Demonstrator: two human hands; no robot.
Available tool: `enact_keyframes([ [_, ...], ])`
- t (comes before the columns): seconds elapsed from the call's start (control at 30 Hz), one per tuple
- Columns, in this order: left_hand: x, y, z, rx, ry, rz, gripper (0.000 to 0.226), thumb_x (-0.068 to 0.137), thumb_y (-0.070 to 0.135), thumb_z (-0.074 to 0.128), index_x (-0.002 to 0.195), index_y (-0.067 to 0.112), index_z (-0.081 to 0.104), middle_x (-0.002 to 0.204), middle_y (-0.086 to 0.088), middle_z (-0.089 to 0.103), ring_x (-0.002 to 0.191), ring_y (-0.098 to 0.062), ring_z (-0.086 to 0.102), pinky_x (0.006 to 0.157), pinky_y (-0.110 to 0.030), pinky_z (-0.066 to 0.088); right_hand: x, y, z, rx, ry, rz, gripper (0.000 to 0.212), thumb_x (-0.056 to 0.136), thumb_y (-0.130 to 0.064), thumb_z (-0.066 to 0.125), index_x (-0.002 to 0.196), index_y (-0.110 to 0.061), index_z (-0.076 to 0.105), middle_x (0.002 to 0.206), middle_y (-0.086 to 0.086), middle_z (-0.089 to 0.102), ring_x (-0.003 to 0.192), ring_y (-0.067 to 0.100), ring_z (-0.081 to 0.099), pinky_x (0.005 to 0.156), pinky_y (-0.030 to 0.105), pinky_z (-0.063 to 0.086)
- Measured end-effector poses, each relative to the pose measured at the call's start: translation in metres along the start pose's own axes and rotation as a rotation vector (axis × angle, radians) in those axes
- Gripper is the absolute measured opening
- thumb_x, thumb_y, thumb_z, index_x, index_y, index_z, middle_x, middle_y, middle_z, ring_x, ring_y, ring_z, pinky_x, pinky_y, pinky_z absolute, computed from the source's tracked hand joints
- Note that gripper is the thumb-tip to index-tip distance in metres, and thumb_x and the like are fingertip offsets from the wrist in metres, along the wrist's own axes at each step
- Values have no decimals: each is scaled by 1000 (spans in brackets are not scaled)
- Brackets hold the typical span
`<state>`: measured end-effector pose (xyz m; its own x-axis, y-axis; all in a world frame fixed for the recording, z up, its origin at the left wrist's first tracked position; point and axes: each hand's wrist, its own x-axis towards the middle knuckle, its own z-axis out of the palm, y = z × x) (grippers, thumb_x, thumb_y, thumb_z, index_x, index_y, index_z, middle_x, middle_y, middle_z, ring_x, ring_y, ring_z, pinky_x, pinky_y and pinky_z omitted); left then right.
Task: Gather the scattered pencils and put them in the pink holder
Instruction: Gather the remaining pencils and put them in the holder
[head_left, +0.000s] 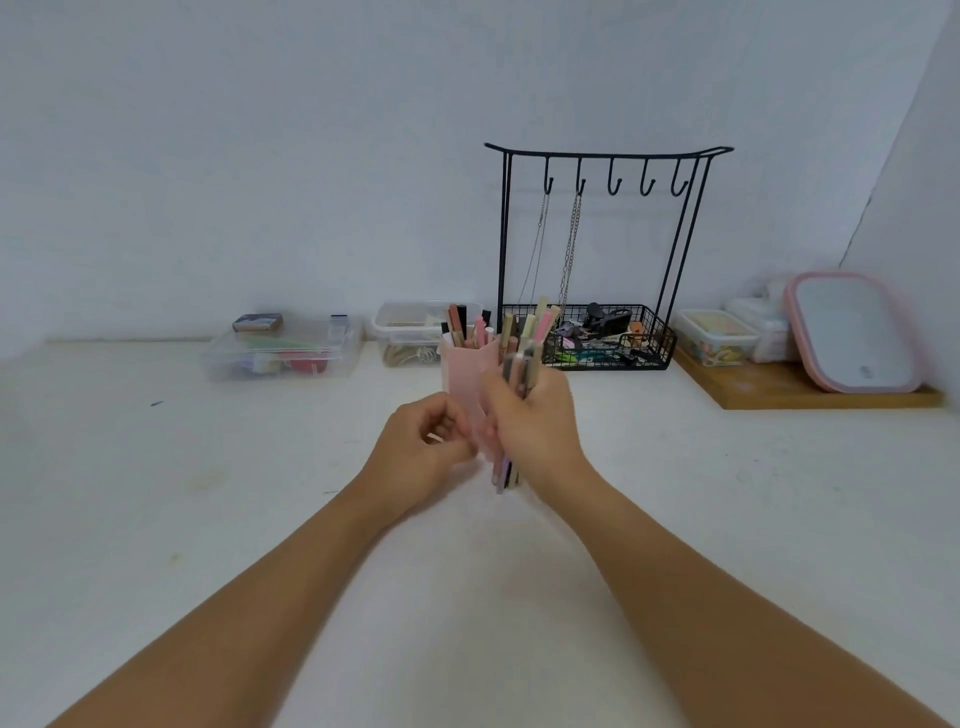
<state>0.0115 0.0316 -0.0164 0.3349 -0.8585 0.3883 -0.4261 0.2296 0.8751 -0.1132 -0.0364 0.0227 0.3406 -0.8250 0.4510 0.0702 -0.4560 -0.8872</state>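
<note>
Item 1. Pink holder (461, 374): upright, at the centre of the white tabletop (156, 493); several pencils and pens are stood in it, tips showing above the rim. Its lower part is hidden behind the hands.

Item 2. Left hand (421, 447): fingers curled inward against the holder's lower left side; whether the holder is actually gripped cannot be told.

Item 3. Right hand (535, 431): closed around a bundle of pencils (524, 348), held near-upright just right of the holder, touching or nearly touching its side. The ends of the bundle are seen both above the fist and below it. Individual pencils are blurred; cream, pink and dark shafts are made out.

Item 4. Black wire rack (602, 156): placed at the back, right of centre, with five hooks on the top bar; two chains (569, 249) are hung from the leftmost two hooks. Small mixed items are kept in its basket base.

Item 5. Clear plastic box (283, 348): back left, mixed contents.

Item 6. White tub (405, 327): directly behind the holder.

Item 7. Wooden board (779, 389): back right, on which a lidded container (714, 332) is set and a pink-rimmed lid (852, 332) is leaned.
</note>
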Motion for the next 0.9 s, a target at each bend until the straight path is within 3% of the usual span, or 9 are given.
enact_keyframes([
  [0.1, 4, -5, -9, 4, 152, -27, 8, 68, 17, 64, 74, 15, 60, 67, 2, 57, 65, -13, 49, 63, -29, 41, -8, 3, 5, -67, -77, -59, 43, 95, -20, 64, 61, -1, 44, 49, 3, 39, 43, 12, 40, 46, 29, 38],
  [0.17, 5, -8, -9, 20, 229, -49, 16, 73, 20, 70, 85, 16, 61, 74, 4, 56, 70, -14, 51, 65, -30, 43, -4, -5, 7, 4, -67, -74, 50, 97, -28, 63, 66, 7, 46, 48, 12, 41, 44, 13, 44, 46, 31, 41],
  [0.23, 7, -9, -7, 44, 257, -86, 32, 78, 22, 78, 103, 22, 58, 93, 4, 59, 85, -16, 58, 71, -31, 46, 4, -15, 2, 109, -28, -53, 57, 97, -37, 63, 71, 12, 49, 52, 22, 45, 45, 21, 47, 50, 43, 48],
  [0.37, 9, -11, -6, 86, 144, -118, 85, 61, 57, 80, 134, 42, 40, 126, 15, 53, 113, -3, 55, 82, -25, 50, 22, -31, -20, 234, 162, -97, 47, 100, -34, 58, 65, -2, 54, 47, 2, 50, 43, 15, 50, 57, 38, 54],
  [0.47, 11, -15, -5, 119, 35, -85, 99, 64, 54, 86, 148, 38, 36, 135, 19, 54, 120, 2, 54, 89, -27, 50, 34, -28, -25, 374, 268, -92, 44, 100, -32, 59, 61, -12, 53, 49, 3, 52, 49, 22, 52, 66, 40, 55],
  [0.53, 12, -18, -5, 130, 5, -71, 104, 67, 46, 90, 152, 38, 31, 137, 21, 54, 121, 7, 53, 91, -27, 50, 35, -22, -20, 383, 268, -74, 44, 100, -32, 60, 60, -13, 54, 51, 5, 54, 51, 22, 53, 69, 44, 56],
  [0.63, 12, -18, -5, 118, -9, -65, 113, 58, 55, 88, 153, 40, 29, 136, 23, 53, 118, 10, 53, 92, -25, 49, 32, -9, -12, 283, 194, -77, 46, 100, -33, 58, 61, -10, 57, 54, 8, 57, 50, 20, 56, 63, 35, 55],
  [0.73, 11, -18, -5, 106, -18, -57, 112, 61, 49, 90, 154, 41, 28, 137, 19, 54, 120, 6, 54, 93, -26, 49, 29, 3, -8, 205, 109, -9, 53, 100, -37, 59, 61, -1, 59, 54, 10, 58, 51, 21, 57, 58, 29, 51],
  [0.9, 12, -21, -4, 117, -27, -37, 97, 71, 35, 92, 148, 43, 34, 133, 22, 55, 122, 1, 54, 91, -24, 48, 31, 8, -8, 150, 29, 132, 53, 98, -40, 60, 54, -10, 60, 50, 6, 61, 53, 26, 62, 74, 48, 59],
])
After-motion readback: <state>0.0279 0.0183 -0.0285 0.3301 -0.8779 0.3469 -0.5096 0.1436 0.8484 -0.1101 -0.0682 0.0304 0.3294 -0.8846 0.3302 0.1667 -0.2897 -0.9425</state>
